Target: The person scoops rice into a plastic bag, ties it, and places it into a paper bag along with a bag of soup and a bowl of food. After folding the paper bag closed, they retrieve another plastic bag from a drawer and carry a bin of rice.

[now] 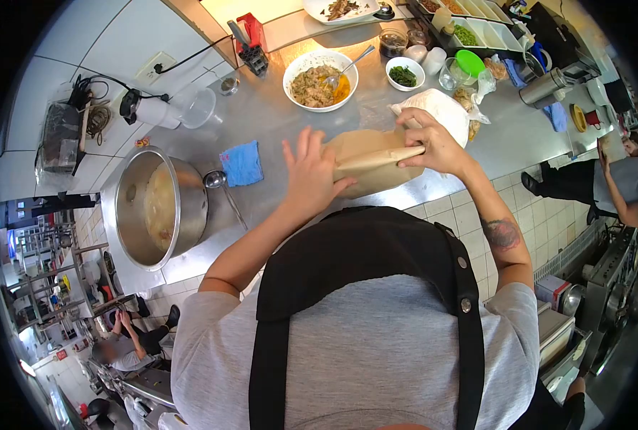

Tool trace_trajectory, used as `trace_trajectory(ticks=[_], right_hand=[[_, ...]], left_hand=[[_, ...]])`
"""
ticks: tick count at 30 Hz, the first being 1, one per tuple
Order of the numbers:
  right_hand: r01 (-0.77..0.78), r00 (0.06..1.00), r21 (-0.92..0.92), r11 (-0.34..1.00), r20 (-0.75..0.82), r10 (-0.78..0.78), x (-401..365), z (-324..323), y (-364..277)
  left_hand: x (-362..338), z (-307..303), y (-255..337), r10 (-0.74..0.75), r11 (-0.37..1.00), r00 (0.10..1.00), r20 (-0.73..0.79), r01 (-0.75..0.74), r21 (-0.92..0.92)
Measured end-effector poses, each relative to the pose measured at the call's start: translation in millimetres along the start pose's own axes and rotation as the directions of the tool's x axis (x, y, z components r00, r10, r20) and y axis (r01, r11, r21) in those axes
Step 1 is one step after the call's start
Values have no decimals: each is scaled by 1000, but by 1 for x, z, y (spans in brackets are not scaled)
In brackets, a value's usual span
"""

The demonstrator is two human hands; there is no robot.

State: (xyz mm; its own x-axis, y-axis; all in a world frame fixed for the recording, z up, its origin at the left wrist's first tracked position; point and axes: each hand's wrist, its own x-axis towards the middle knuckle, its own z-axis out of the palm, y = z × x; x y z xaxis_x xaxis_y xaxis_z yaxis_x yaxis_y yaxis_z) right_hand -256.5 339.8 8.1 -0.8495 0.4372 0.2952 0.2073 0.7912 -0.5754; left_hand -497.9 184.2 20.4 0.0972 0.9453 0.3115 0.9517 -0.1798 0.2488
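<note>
A brown paper bag (376, 166) lies at the front edge of the steel counter, right before my body. My right hand (437, 142) grips its folded upper edge at the right end, thumb and fingers closed on the paper. At the other end my left hand (310, 172) rests against the bag, its fingers spread and its thumb lying over the near side. Behind the right hand sits a clear plastic bag of white powder (444, 115). Beyond the paper bag stands a white bowl (288, 87) of minced filling with a spoon (351, 63) in it.
A large steel pot (122, 215) holding pale liquid stands left, beside a ladle (226, 193) and a blue cloth (241, 163). A small bowl of chopped greens (405, 74) and ingredient trays (487, 34) are at the back right. People sit at both sides, one by a phone-like object (611, 149).
</note>
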Motion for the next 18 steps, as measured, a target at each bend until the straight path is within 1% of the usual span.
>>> trace_trajectory(ticks=[2,3,4,5,7,8,10,11,14,16,17,18], right_hand=[[-42,999,159,986,15,40,-4,7,9],[-244,968,267,932,128,217,-8,9,9],[-442,893,345,828,257,369,-11,11,10],[-451,891,332,829,226,395,-9,14,13],[-475,880,306,825,173,442,-5,24,21],[-531,847,292,795,158,507,-3,31,27],[-633,770,269,725,121,627,2,48,39],[-637,769,220,739,113,629,5,55,44],[-643,766,69,763,96,636,11,61,50],[-641,764,-17,768,85,639,13,59,45],[-541,841,-45,840,3,541,11,60,41],[-433,901,-85,898,-72,427,6,62,36]], left_hand=[[4,16,-13,118,992,993,14,-117,-48],[3,23,-21,3,971,996,92,19,-237],[3,29,-29,-93,899,977,190,165,-406],[4,35,-37,-166,780,939,301,312,-543],[11,36,-41,-238,765,922,305,372,-526],[15,37,-44,-276,756,911,305,402,-516],[21,60,-56,-338,710,864,374,495,-501],[25,74,-65,-364,687,839,405,536,-492],[26,114,-100,-260,664,723,640,616,-425],[25,95,-82,-321,855,832,453,460,-238],[23,81,-68,-321,916,880,350,382,-120],[19,70,-56,-200,972,956,215,221,-79]])
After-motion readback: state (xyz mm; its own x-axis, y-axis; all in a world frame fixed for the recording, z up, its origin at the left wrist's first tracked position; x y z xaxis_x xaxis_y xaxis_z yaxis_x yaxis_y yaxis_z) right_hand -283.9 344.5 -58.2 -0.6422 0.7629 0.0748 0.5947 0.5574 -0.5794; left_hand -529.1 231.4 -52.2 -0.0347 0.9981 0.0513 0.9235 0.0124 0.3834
